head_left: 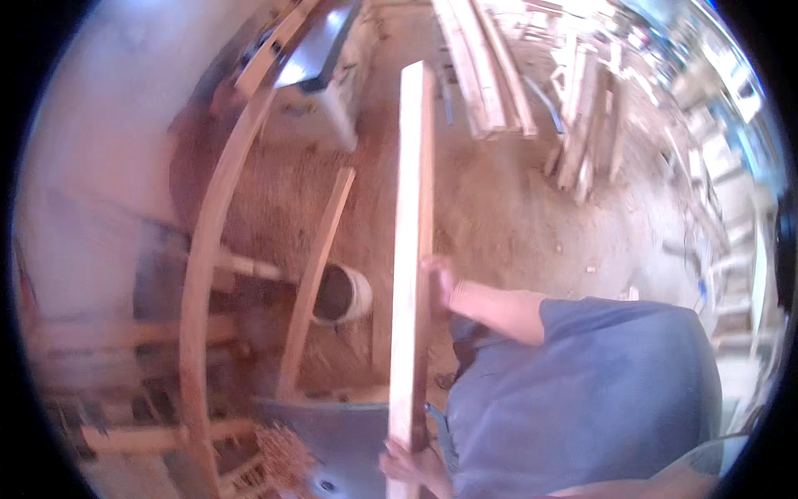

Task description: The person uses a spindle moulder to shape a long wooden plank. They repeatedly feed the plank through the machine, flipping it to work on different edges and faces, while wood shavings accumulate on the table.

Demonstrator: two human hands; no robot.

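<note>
A long squared wooden beam (407,249) runs up the middle of the head view, its wide face pale and brightly lit. At its lower end my left hand (406,467) grips it, fingers lapping over the edge. Farther up, my right hand (439,283) is closed against the beam's right side, with the fingers partly hidden behind it. My right forearm comes from a short blue sleeve at lower right. Left of the beam, a shorter wooden strip (316,283) slants past a white bucket (359,293) with a dark inside.
Another long timber (204,274) curves along the left. A black-topped table (320,46) stands at the far left. Stacked boards (482,75) and leaning offcuts (586,125) lie on the brown floor beyond. A blue-grey surface (349,441) and reddish scraps (283,457) are below.
</note>
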